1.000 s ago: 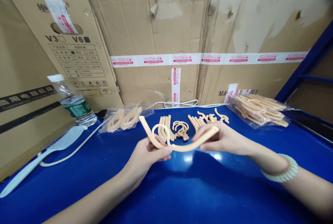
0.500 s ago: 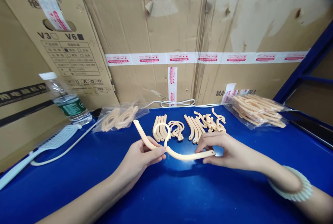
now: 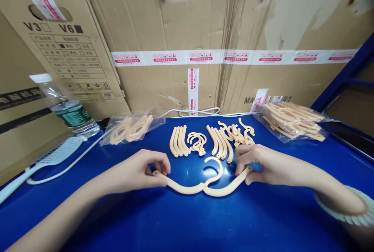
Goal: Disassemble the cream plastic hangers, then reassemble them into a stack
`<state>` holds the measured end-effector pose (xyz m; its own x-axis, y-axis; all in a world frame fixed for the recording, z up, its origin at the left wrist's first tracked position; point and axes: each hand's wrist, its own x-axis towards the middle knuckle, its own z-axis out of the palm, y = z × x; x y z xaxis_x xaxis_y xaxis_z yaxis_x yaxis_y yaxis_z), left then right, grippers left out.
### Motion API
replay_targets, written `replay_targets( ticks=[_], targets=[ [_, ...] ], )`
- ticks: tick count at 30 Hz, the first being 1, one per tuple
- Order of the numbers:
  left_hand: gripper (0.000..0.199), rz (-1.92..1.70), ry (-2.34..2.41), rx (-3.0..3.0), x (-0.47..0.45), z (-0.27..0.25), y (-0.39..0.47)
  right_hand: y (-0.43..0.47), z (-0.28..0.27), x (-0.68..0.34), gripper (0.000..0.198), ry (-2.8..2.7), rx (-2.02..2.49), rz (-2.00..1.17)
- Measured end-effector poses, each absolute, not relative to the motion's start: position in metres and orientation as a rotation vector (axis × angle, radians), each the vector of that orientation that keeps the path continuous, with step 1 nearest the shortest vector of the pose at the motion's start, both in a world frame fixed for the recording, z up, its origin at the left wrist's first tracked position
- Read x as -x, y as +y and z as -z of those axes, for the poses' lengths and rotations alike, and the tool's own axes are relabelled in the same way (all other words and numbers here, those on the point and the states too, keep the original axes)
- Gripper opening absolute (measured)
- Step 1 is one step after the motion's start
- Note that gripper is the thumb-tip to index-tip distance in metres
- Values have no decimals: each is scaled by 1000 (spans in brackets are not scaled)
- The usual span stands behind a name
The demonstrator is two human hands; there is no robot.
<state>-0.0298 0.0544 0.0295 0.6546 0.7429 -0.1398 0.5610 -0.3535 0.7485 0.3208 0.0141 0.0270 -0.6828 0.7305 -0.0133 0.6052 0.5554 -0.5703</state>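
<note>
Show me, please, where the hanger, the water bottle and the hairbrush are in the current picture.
Hanger (image 3: 186,190): head view, on the middle of its left bar.
Water bottle (image 3: 74,116): head view, on its green label.
Hairbrush (image 3: 57,155): head view, on its wide head.

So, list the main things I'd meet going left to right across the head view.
Water bottle, left hand, hooked beige hanger held at both ends, right hand, large bag of beige pieces, dark flat object.
</note>
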Motion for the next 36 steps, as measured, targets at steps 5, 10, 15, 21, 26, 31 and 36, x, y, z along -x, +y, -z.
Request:
replay_targets(
  ticks=[5,10,15,21,26,31,36],
  targets=[
    [8,-150,950,-2427,29,-33,45,16,-23,-322,8,-2538,1147,-838],
    [12,-46,1012,-2495,32,-35,45,15,-27,-319,2,-2538,1228,-891],
    [13,27,907,-2514,32,-37,42,11,-32,-315,10,-2600,1206,-902],
    [11,57,834,-2489,30,-38,37,10,-35,-315,11,-2615,1277,-964],
    [12,8,876,-2485,29,-37,38,13,-33,-316,13,-2604,1338,-914],
    [14,-58,914,-2524,31,-32,39,14,-29,-318,13,-2578,1366,-845],
    [16,-109,948,-2579,32,-26,43,15,-24,-319,12,-2560,1393,-761]
  ],
)
